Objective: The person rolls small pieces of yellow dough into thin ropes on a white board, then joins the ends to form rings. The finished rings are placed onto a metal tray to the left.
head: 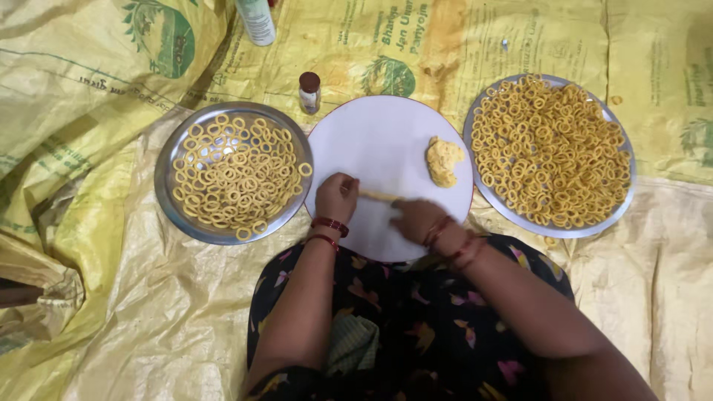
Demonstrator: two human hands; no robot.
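Head view: left hand [336,197] and right hand [417,219], fingers curled, press a thin yellow dough rope [380,197] on the round white board [379,141]. Even, light rolling pressure would keep thickness uniform.

You have soft, even, fairly bright light from above, with no hard shadows. Mild glare sits on the round white board [386,141] and on the rim of the left steel plate [165,194]. Your right hand [417,220] is motion-blurred. Elsewhere focus holds; the corners bend slightly.
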